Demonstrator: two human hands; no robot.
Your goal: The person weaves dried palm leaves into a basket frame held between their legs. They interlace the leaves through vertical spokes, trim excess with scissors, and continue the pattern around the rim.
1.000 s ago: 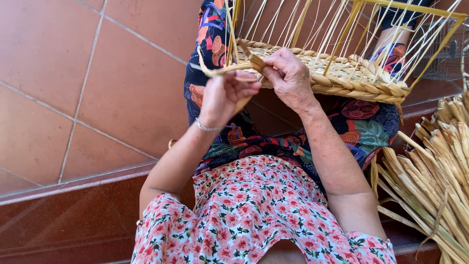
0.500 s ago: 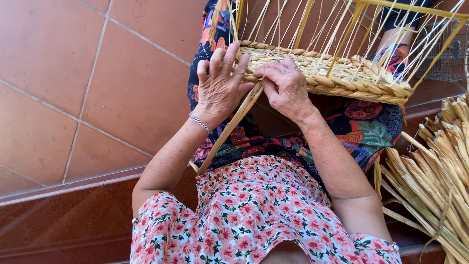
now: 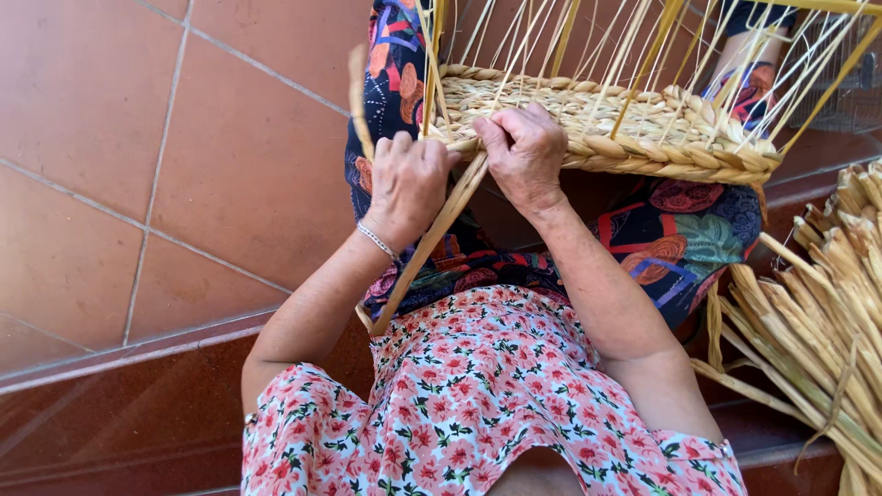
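While clamped by both hands' fingers [image 3: 441,152], flat straw strip [image 3: 432,241] against woven basket rim [image 3: 643,156].

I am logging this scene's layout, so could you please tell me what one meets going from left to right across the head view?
Tiled floor → left hand → right hand → woven basket rim → bundle of straw stalks.

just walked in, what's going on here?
A person is weaving a straw basket that rests on their lap. The left hand grips a flat straw strip at the woven rim, and the right hand presses on the braid beside it. Loose uprights stick up from the rim. A bundle of straw lies to the right.
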